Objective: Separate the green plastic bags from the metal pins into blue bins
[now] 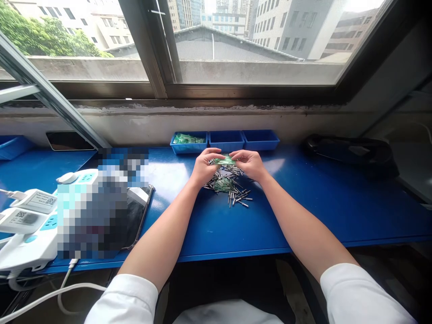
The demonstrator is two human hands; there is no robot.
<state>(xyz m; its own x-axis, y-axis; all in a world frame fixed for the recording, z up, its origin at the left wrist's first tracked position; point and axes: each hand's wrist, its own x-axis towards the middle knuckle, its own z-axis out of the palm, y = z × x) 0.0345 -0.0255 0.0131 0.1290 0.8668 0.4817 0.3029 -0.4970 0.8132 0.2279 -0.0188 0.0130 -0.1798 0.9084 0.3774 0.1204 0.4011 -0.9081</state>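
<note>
Left hand (204, 167): thumb and fingers are pinching the left end of a green bag (225, 160). Right hand (252, 164): fingertips are closing on the bag's other end. The bag is hanging over a pile of metal pins (239, 198), in front of the blue bins; any print on it is proving too small to read. A green clump (222, 184) is sitting among the pins on the blue table (216, 234).

Labels: two white adapters at left, the upper (35, 201) and the lower (20, 221), are each showing a QR code; lines of fine text are appearing on the upper one, illegible here. Both are sitting by a white power strip (20, 254). The left bin (189, 150) is holding green packets (188, 138).
</note>
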